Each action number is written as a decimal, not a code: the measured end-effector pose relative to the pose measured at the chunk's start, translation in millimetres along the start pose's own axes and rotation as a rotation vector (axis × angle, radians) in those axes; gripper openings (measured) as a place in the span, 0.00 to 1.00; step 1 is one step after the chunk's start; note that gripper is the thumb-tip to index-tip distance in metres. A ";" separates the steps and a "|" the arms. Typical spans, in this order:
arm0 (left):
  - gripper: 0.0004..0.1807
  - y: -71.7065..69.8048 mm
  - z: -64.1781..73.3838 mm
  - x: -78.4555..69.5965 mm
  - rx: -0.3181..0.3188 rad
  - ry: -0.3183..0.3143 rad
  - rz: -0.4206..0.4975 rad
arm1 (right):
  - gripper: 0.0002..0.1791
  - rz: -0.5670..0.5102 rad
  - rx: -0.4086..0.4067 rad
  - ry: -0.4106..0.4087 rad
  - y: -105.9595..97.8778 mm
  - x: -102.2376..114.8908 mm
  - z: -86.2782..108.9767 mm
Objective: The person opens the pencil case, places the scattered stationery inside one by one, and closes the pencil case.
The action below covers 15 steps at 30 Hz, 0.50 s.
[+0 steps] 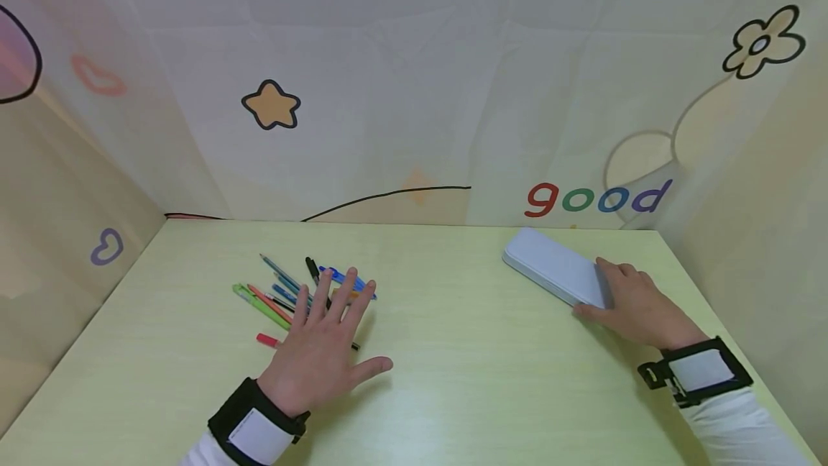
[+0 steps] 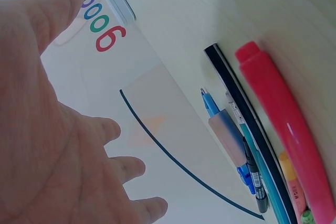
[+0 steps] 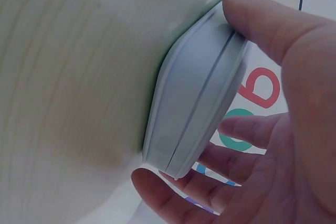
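Observation:
My left hand (image 1: 317, 358) hovers palm-down over a loose pile of pens, its fingers spread and straight, holding nothing. Around its fingers lie a green pen (image 1: 259, 306), a blue pencil (image 1: 279, 270), a blue pen (image 1: 352, 280) and a red marker (image 1: 267, 340); the hand hides part of the pile. In the left wrist view the red marker (image 2: 286, 124) and a black pen (image 2: 247, 114) appear close up. At the right, my right hand (image 1: 637, 308) grips the near end of a closed pale blue pencil case (image 1: 553, 265), thumb on one side and fingers on the other.
The light wooden table (image 1: 440, 351) runs back to a printed cloth (image 1: 388, 142) with a star, a flower and the word "good". Cloth walls also stand at the left and right sides. A black wristband sits on each wrist.

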<state>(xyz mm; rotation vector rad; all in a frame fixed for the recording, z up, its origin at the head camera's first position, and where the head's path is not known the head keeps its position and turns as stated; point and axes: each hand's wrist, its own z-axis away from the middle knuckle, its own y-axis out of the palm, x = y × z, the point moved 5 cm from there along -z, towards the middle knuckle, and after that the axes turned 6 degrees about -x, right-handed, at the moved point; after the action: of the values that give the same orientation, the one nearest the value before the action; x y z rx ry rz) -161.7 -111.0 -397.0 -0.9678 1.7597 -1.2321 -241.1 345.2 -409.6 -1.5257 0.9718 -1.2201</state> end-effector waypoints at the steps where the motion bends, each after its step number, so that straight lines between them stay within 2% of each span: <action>1: 0.59 0.0 0.0 0.1 0.001 0.000 0.000 | 0.58 -0.001 -0.001 -0.003 -0.4 0.4 -0.1; 8: 0.59 -0.3 -0.2 0.1 0.014 -0.006 0.015 | 0.55 -0.004 -0.009 -0.015 -1.3 1.5 -0.3; 15: 0.59 -0.7 0.1 0.0 -0.001 -0.002 0.007 | 0.56 -0.011 -0.008 -0.025 1.8 2.5 -1.0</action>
<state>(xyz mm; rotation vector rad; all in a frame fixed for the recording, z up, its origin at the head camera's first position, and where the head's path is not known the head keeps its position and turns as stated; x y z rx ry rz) -161.5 -111.2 -396.4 -0.9619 1.7610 -1.2257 -241.6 342.2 -410.6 -1.5508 0.9538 -1.2033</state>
